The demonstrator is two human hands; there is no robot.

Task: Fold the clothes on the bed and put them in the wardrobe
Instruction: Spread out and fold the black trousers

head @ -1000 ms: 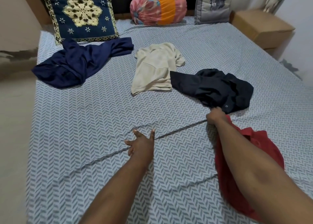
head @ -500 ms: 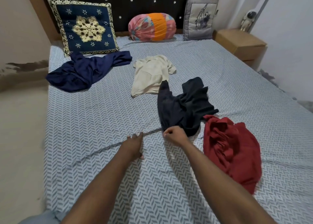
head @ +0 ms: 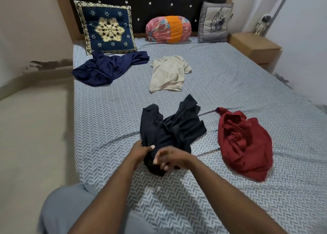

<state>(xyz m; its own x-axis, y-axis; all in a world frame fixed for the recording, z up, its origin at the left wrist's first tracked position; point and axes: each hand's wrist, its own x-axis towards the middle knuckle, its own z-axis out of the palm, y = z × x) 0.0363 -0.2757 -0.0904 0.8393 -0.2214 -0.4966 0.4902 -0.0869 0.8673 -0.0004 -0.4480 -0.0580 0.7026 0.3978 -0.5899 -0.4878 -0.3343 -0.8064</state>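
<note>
A crumpled black garment [head: 173, 127] lies in the middle of the bed [head: 109, 113], its near end bunched between my hands. My left hand [head: 141, 151] grips that near end from the left, thumb over the cloth. My right hand [head: 168, 157] holds the same bunch from the right with curled fingers, blurred by motion. A red garment [head: 244, 145] lies crumpled to the right. Farther back lie a cream shirt [head: 168, 74] and a navy garment [head: 108, 68]. No wardrobe is in view.
Along the dark headboard stand a navy embroidered cushion [head: 108, 28], a pink and orange bolster [head: 168, 29] and a grey cushion [head: 215, 22]. A wooden nightstand [head: 253, 46] with a small figurine [head: 262, 24] is at the back right. Bare floor runs along the bed's left side.
My right hand has dragged the black garment from the right side toward me and to the middle. My left hand left the sheet and took hold of the garment too.
</note>
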